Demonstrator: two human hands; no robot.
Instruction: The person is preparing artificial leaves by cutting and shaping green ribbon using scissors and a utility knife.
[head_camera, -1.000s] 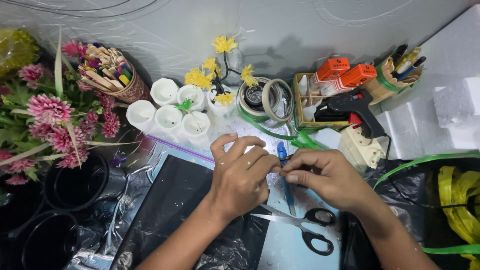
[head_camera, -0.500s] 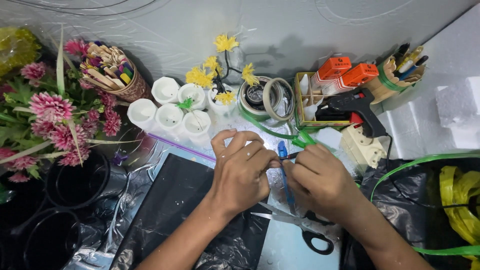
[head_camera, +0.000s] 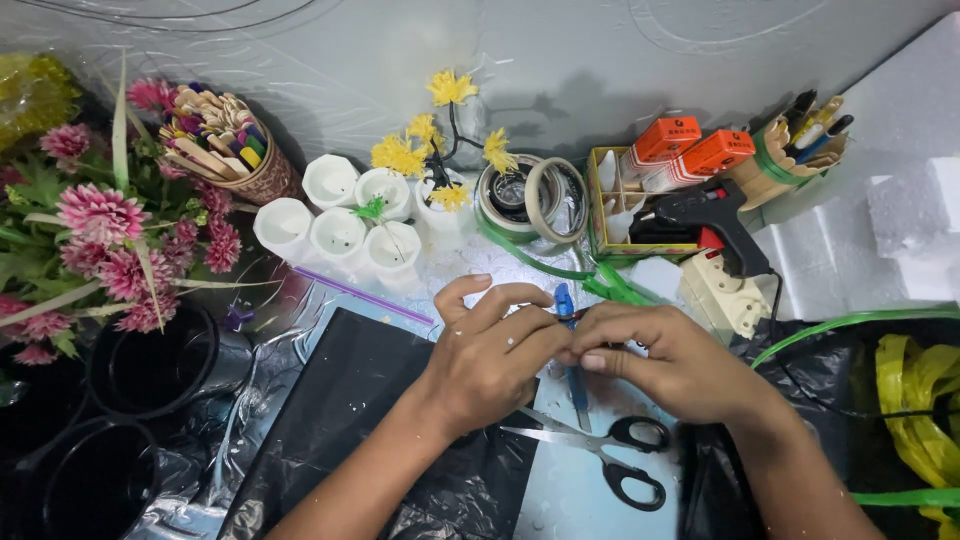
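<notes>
looking down at my craft table, from the left: pink artificial flowers (head_camera: 100, 240) above two black pots (head_camera: 150, 365), then a holder of wooden sticks (head_camera: 225, 140), a cluster of white cups (head_camera: 335, 225) and a small yellow flower stem (head_camera: 440, 140) standing in one of them. a black plastic sheet (head_camera: 370, 420) lies under my left forearm. my left hand (head_camera: 490, 355) and right hand (head_camera: 670, 360) meet at the middle, fingertips pinched together on something small; i cannot tell what it is, since my fingers hide it. a blue-handled tool (head_camera: 572, 350) lies just behind that pinch, and scissors (head_camera: 610, 450) rest open below my hands, touching neither. further right sit tape rolls (head_camera: 535, 195), a black glue gun (head_camera: 710, 225) and yellow ribbon (head_camera: 920, 420). i judge this to be a fine wrapping or twisting step on a small flower part; any next move calls for a steady pinch and small, careful finger motion.
</notes>
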